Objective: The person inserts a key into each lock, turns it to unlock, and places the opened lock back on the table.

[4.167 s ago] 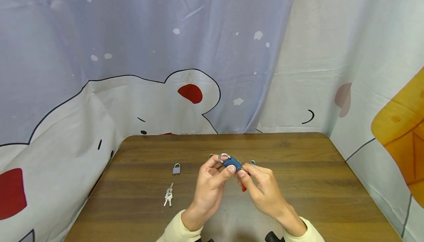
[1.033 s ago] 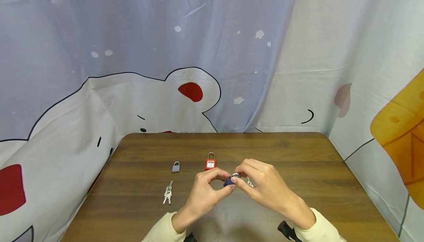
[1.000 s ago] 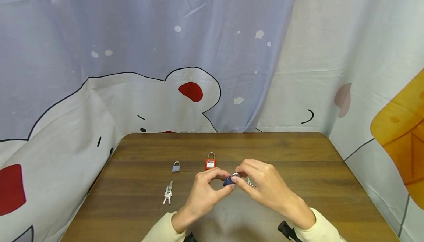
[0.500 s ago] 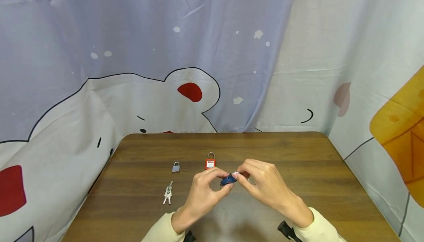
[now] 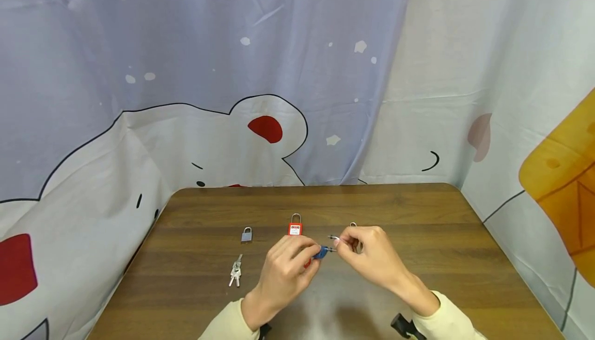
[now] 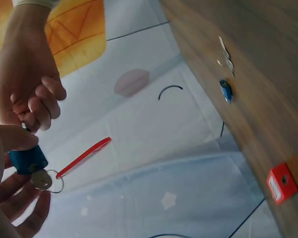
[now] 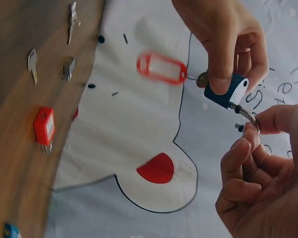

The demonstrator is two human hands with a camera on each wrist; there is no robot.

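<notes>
Your left hand (image 5: pixel 284 272) grips the blue padlock (image 7: pixel 224 93) above the table (image 5: pixel 432 262), key (image 6: pixel 41 180) in its base; your right hand (image 5: pixel 375 258) pinches the shackle (image 7: pixel 247 114), one leg free, so opening seems done. Beyond, the grey padlock (image 5: pixel 247 236), red padlock (image 5: pixel 295 228) and second blue lock (image 6: pixel 226 91) lie untouched, presumably left.

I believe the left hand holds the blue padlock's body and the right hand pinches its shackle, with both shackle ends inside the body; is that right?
Not quite: the right wrist view shows one end of the shackle free, outside the body of the blue padlock. As you say, the left hand holds that body and the right hand pinches the shackle.
</notes>
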